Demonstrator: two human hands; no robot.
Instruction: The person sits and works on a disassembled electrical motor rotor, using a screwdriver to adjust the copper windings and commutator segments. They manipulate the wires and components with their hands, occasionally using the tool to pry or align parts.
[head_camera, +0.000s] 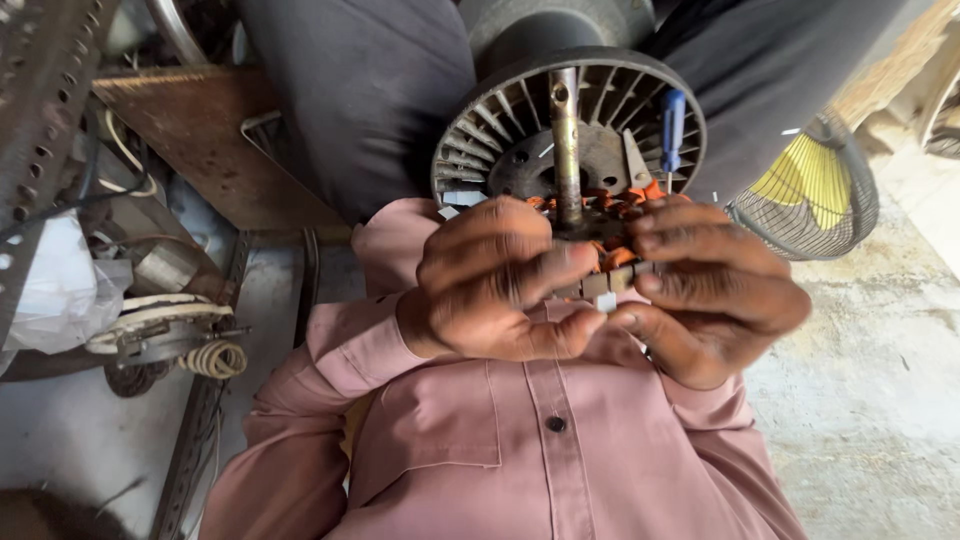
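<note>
Both hands gripped the motor stator (560, 150) at its near rim: the left hand (500, 285) and right hand (715, 290) curled closed over the orange windings (620, 205). A blue-handled screwdriver (672, 125) and a metal blade (634, 160) lay inside the stator's finned housing beside the upright shaft (566, 140).

Single head cam, looks down, close on hands (600, 290); frame seems inverted, pink shirt (520, 450) at bottom.

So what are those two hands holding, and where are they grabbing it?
Both hands, left hand and right hand, grip a motor stator wound with copper wire, fingers around its outer edge on either side of the metal shaft.
</note>
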